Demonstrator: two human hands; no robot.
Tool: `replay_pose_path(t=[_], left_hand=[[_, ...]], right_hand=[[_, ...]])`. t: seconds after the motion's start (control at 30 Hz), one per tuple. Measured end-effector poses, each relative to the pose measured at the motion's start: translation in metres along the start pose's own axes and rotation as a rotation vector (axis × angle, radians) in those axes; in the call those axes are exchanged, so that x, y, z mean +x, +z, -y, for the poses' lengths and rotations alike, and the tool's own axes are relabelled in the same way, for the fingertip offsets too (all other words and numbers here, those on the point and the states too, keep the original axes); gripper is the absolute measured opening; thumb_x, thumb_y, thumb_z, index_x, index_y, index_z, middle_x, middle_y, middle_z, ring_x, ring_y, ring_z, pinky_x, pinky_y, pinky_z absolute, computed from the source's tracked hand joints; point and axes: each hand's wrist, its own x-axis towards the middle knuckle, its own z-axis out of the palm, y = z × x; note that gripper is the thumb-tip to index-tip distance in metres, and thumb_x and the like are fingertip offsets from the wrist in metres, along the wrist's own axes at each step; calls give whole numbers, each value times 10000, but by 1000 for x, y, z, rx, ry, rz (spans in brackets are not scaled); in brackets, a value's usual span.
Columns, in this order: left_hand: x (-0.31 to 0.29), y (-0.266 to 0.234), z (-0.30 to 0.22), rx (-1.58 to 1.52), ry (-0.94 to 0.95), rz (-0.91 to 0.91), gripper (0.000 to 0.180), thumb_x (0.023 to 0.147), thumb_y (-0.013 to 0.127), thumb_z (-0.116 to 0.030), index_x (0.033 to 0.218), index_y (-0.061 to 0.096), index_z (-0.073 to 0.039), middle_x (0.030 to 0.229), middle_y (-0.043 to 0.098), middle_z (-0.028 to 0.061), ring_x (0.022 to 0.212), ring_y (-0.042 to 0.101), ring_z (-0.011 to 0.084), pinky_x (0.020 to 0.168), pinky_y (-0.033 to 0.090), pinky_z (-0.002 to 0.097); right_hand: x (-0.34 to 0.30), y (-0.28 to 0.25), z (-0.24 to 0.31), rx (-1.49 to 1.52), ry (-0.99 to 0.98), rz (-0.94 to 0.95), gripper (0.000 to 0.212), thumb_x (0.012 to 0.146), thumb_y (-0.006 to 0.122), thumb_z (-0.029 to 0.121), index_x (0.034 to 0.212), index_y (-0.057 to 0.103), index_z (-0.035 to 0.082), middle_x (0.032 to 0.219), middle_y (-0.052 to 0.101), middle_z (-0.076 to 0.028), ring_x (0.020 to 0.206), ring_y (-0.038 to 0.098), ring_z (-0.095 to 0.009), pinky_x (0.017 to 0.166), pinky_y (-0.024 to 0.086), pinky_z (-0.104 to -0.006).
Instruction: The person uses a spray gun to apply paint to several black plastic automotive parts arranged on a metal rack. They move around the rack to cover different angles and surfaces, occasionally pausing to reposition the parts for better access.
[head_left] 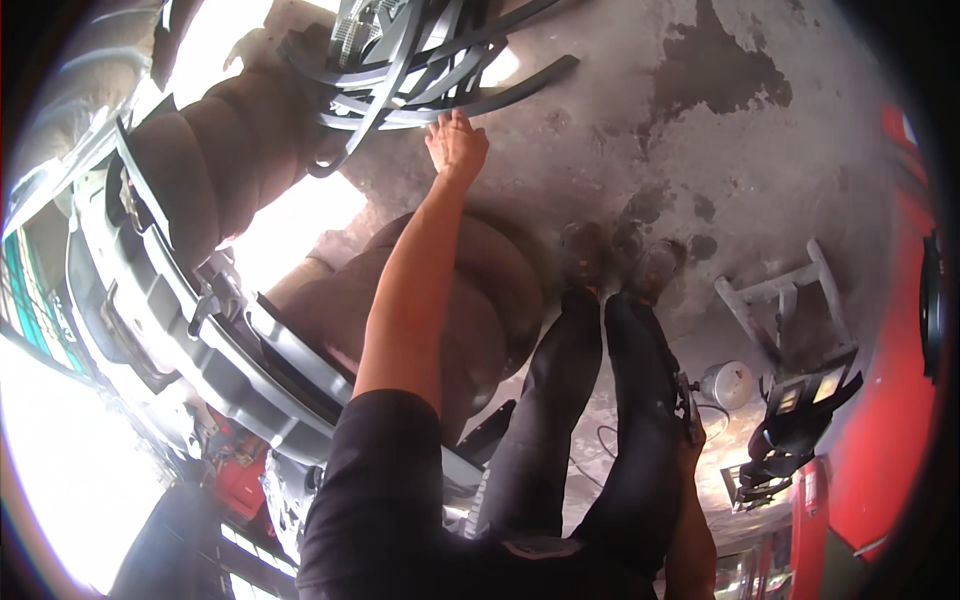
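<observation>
Grey strips [400, 62] want a light left hand [457, 148], its grip hard to tell, and the spray gun [685, 394] clamped in the right hand [693, 446] held clear.

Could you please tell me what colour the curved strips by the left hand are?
The curved strips are grey, shown best in the head view.

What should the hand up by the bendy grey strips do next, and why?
Maybe the left hand should gently close on the lowest grey strip. It is already right at that strip's edge, though I can't tell whether it grips it. The right hand looks busy with a tool beside the leg, so the left seems the better one to use.
</observation>
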Motion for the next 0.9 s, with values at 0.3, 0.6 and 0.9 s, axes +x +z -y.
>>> replay_pose_path(t=[0.3,0.6,0.9], left_hand=[[138,95,31,232,-19,-83,494,967,653,-334,1375,531,-84,1319,602,154,1268,580,352,1032,460,531],[147,88,22,307,162,-65,378,962,579,-115,1329,490,-105,1182,623,150,1107,665,363,925,577,490],[40,-57,-15,-176,429,-232,245,840,625,-96,1077,579,-60,991,615,175,951,628,371,881,485,488]], right_hand=[[83,1,28,-184,-57,-53,521,1027,597,248,1479,554,-7,1256,695,-97,1000,666,-149,837,542,-306],[110,-15,8,-172,59,-65,400,969,657,78,1356,637,-22,1135,724,-86,900,654,-130,751,516,-283],[69,-16,68,-80,113,-119,228,951,707,67,1168,704,-4,1009,710,-58,803,632,-126,719,498,-298]])
